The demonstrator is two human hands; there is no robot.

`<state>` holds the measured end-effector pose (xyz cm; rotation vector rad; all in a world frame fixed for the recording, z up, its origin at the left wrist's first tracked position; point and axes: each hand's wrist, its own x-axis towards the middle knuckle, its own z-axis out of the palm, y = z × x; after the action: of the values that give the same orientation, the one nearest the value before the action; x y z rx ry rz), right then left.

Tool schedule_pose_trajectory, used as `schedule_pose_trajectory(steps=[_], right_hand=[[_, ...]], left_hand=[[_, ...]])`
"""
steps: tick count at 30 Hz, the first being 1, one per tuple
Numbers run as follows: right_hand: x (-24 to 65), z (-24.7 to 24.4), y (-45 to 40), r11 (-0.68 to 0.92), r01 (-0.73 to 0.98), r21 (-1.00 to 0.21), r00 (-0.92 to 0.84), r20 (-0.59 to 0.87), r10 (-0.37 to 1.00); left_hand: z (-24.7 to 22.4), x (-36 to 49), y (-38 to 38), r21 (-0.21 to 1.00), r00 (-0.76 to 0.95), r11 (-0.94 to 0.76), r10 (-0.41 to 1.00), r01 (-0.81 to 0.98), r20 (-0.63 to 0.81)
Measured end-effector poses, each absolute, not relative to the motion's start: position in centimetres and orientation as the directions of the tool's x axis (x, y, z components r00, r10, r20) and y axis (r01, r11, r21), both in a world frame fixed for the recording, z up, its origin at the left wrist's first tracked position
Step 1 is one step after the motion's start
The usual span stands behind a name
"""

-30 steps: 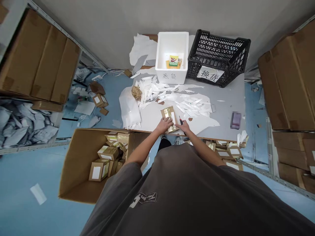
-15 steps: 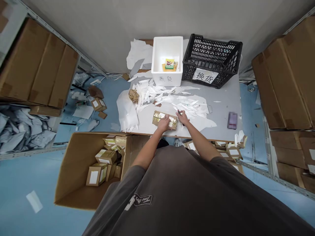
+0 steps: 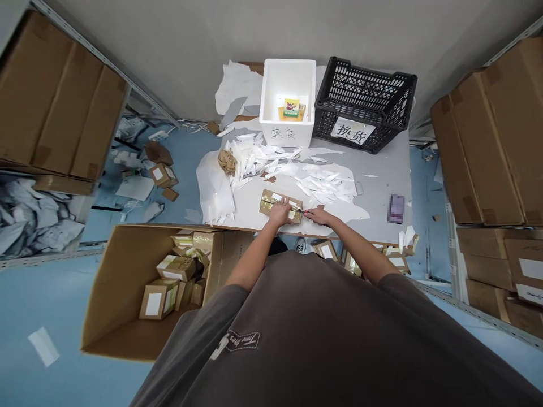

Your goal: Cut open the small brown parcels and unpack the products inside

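A small brown taped box (image 3: 268, 204) lies near the table's front edge. My left hand (image 3: 280, 212) rests on its top and near side, with the fingers curved over it. Just right of the box, my right hand (image 3: 318, 215) is closed around a dark and red cutting tool (image 3: 302, 212). The tool's tip points left and touches the right end of the box. White paper strips (image 3: 271, 164) lie heaped behind the box.
Behind stand a white foam box (image 3: 287, 134) holding small packets and a black crate (image 3: 365, 121). A large carton (image 3: 114, 294) with several parcels is at lower left. A blurred purple item (image 3: 396, 208) lies at the table's right.
The tool in my right hand has turned from upright to pointing left and has reached the box. My right forearm has swung outward. The whole view has shifted slightly.
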<state>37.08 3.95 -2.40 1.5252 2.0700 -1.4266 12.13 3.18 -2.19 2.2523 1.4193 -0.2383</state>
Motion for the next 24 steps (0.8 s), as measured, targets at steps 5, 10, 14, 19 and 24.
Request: schedule_pose_trajectory(steps=[5, 10, 14, 19, 24], right_hand=[[36.9, -1.9, 4.3, -0.059, 0.830, -0.555, -0.436, -0.711, 0.552], [36.9, -1.6, 4.4, -0.222, 0.794, -0.566, -0.435, -0.784, 0.443], [37.0, -1.8, 4.0, -0.280, 0.757, -0.591, -0.444, -0.779, 0.443], [37.0, -2.3, 3.2, -0.342, 0.717, -0.608, -0.453, -0.779, 0.434], [37.1, -2.5, 2.6, -0.333, 0.699, -0.633, -0.469, -0.757, 0.455]], left_hand=[[-2.2, 12.1, 3.2, 0.295, 0.449, -0.354, 0.808, 0.888, -0.381], [-2.3, 11.8, 3.2, 0.320, 0.470, -0.364, 0.797, 0.875, -0.379], [-2.2, 11.7, 3.1, 0.324, 0.480, -0.372, 0.792, 0.870, -0.378], [-2.1, 11.6, 2.8, 0.323, 0.483, -0.376, 0.791, 0.868, -0.376], [-2.3, 11.6, 2.7, 0.322, 0.508, -0.406, 0.781, 0.855, -0.364]])
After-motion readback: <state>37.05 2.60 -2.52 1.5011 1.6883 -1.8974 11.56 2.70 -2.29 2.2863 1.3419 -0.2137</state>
